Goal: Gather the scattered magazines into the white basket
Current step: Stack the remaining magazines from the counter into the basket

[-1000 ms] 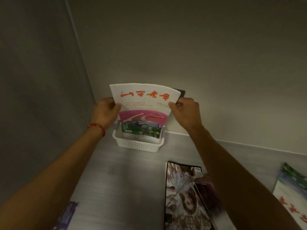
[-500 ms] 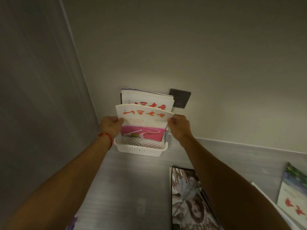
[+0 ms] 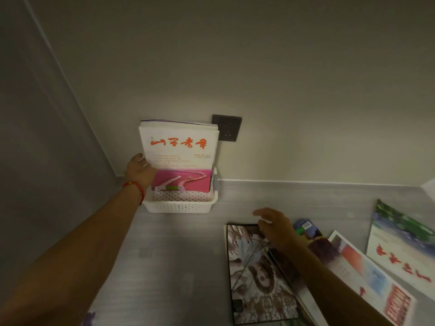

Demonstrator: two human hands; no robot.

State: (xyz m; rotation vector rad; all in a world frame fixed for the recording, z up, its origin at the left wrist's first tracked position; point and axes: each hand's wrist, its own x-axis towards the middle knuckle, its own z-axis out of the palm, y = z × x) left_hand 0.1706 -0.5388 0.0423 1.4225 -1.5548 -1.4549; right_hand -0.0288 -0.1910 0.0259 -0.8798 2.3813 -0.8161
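White magazine with red script [image 3: 179, 147] stands upright in white basket [image 3: 180, 206] against wall. Left hand [image 3: 140, 170] rests on its left edge, fingers loose, no grip. Right hand [image 3: 275, 228] open, fingers spread, hovering over dark photo magazine [image 3: 254, 278] on the tabletop.

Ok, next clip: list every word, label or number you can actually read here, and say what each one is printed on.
Magazine standing in the white basket: the front magazine has a red brush-script Chinese title, too stylised and blurred to quote; the small red lines beneath are unreadable.
Magazine at far right: the same kind of red script, seen upside down, unreadable.
Dark magazine by the right hand: pale lettering, blurred.
Barcode label: digits too small.
Nothing quotable.
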